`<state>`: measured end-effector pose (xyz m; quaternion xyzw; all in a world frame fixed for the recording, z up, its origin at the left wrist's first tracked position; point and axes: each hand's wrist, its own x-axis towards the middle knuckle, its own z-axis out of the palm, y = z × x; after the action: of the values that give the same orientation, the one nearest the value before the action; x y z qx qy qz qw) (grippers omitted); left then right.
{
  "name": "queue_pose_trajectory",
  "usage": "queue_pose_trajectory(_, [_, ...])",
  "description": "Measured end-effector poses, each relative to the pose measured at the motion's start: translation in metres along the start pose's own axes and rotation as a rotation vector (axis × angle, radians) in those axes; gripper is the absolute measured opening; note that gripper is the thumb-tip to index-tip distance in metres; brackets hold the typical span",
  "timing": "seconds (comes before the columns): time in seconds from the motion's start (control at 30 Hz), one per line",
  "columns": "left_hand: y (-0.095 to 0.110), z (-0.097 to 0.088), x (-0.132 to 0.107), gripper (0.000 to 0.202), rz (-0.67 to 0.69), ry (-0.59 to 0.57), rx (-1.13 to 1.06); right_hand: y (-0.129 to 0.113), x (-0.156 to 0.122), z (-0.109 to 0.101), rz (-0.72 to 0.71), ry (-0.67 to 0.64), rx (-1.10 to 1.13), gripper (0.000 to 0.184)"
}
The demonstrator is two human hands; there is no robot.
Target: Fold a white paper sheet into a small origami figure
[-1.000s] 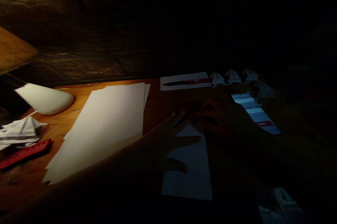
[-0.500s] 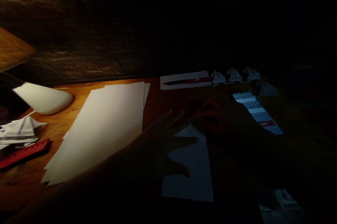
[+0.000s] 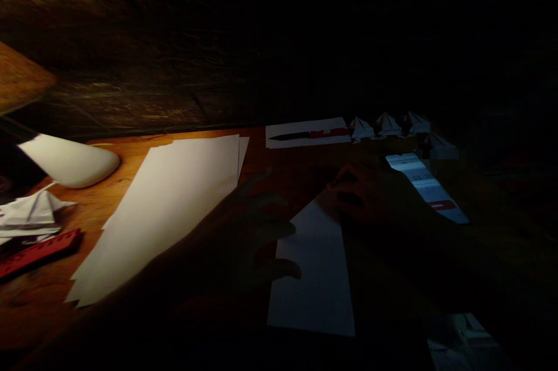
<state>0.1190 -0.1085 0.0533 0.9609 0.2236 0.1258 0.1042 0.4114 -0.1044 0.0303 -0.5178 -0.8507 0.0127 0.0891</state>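
Note:
A narrow white sheet of paper point(image 3: 314, 284) lies on the wooden table in front of me, its upper left edge slanting. My right hand point(image 3: 364, 188) is at the top of this paper, thumb and fingers pinched together on its upper end. At the paper's left edge is my left hand point(image 3: 257, 225), fingers spread and curved, with the thumb tip over the sheet. Whether the left fingertips touch the paper is too dark to tell. Deep shadow covers much of both hands.
On the left are a stack of white paper point(image 3: 174, 202), a lamp base point(image 3: 74, 161), a red slotted object point(image 3: 41, 252) and folded paper point(image 3: 32, 214). A knife point(image 3: 305, 134) lies at the back beside several folded paper shapes point(image 3: 387, 125). A lit phone point(image 3: 421, 185) lies right.
My left hand has drawn left across the paper, uncovering more of its slanted upper edge. My right hand stays almost still at the top.

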Motion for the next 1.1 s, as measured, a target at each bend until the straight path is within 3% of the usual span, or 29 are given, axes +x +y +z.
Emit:
queue_pose_trajectory(0.33, [0.002,0.000,-0.001,0.037,-0.078,0.028,-0.056,0.003,0.000,0.002,-0.021,0.011,0.021,0.026])
queue_pose_trajectory(0.6, [-0.009,0.005,0.001,0.016,0.028,0.064,-0.037,0.003,0.000,0.002,-0.038,0.007,-0.008,0.027])
queue_pose_trajectory(0.73, [-0.009,0.008,0.004,0.020,-0.001,0.125,-0.023,0.003,-0.001,0.002,-0.029,-0.001,0.010,0.026])
queue_pose_trajectory(0.9, [-0.012,0.016,0.006,0.028,0.084,0.048,-0.048,0.002,-0.001,0.002,-0.023,-0.003,-0.008,0.026])
queue_pose_trajectory(1.1, [-0.017,0.018,0.006,0.022,0.072,0.032,-0.092,0.001,0.001,0.003,-0.091,0.024,0.016,0.026])
